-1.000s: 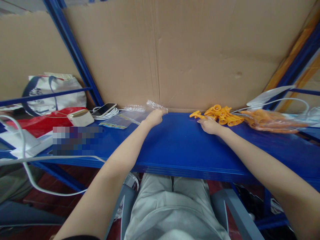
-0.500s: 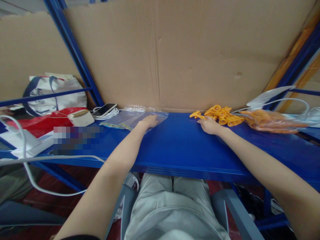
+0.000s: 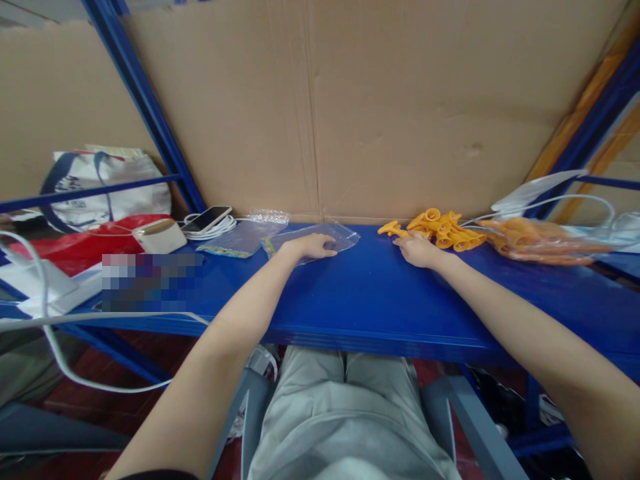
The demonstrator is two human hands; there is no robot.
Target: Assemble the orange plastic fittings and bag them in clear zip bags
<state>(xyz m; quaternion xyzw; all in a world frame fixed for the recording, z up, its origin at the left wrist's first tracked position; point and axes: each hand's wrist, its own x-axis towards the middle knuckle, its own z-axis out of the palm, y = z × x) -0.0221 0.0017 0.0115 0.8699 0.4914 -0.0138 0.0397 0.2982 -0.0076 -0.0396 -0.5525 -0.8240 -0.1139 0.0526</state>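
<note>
My left hand (image 3: pixel 316 247) lies palm down on a clear plastic bag (image 3: pixel 346 235), thumb and fingers apart. The bag rests flat on the blue shelf top, with a coloured strip showing at its left end. A second clear bag (image 3: pixel 230 240) with a coloured edge lies to the left. My right hand (image 3: pixel 417 250) has its fingers closed at the near end of an orange horn-shaped plastic piece (image 3: pixel 393 229); its fingertips are partly hidden. Just behind that hand sits a pile of similar orange pieces (image 3: pixel 445 230).
More orange pieces fill a clear bag (image 3: pixel 550 241) on the right. On the left are a phone (image 3: pixel 207 219) on a coiled white cable, a white box-like item (image 3: pixel 159 237), red plastic (image 3: pixel 85 243) and a cloth bag (image 3: pixel 125 190). Cardboard (image 3: pixel 400 120) stands behind.
My left hand lowered one clear bag onto the shelf, then shifted right with it, so it lies apart from the other bag. My right hand has stayed at the orange piece.
</note>
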